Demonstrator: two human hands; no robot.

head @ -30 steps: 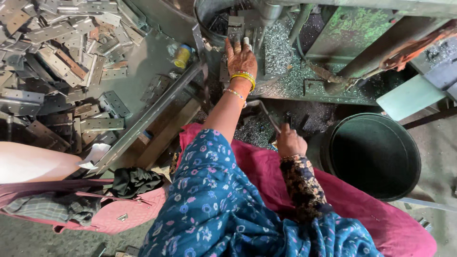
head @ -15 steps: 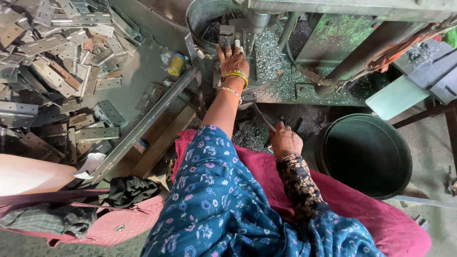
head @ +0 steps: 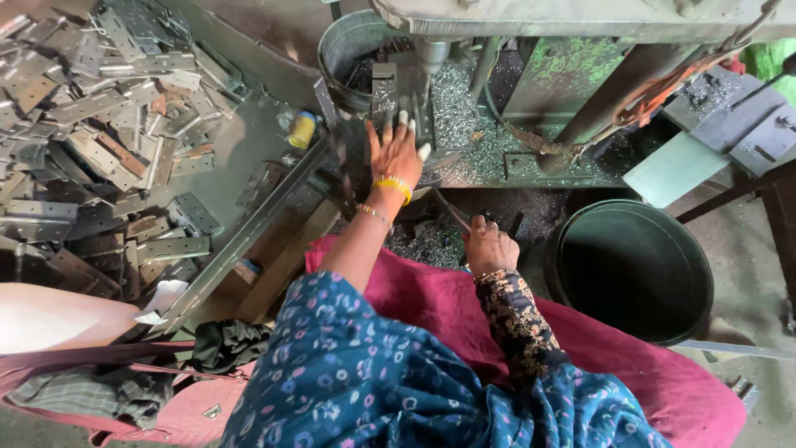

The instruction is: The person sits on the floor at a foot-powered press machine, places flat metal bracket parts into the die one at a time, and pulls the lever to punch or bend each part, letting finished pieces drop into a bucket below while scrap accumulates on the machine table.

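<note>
At far left we see a heap of flat metal hinges [head: 108, 149] with punched holes, lying at all angles on a grey bench. A long steel bar [head: 240, 241] slants from lower left to upper right along the bench edge, with a small yellow can [head: 302, 129] just above it.

Our left hand [head: 396, 153] reaches forward with fingers spread, resting on a metal plate [head: 384, 95] on the machine bed. The plate's long axis runs away from us, toward a grey metal bucket [head: 352, 41] behind it; the bucket holds dark scrap we cannot make out. Silvery metal shavings [head: 464, 116] cover the bed around the plate.

Our right hand [head: 489, 247] sits lower, near the lap, curled closed around a thin metal rod [head: 452, 211] that tilts up to the left.

To the right stands a round dark green tub [head: 634, 270]; its inside looks dark, with no contents we can make out.
</note>
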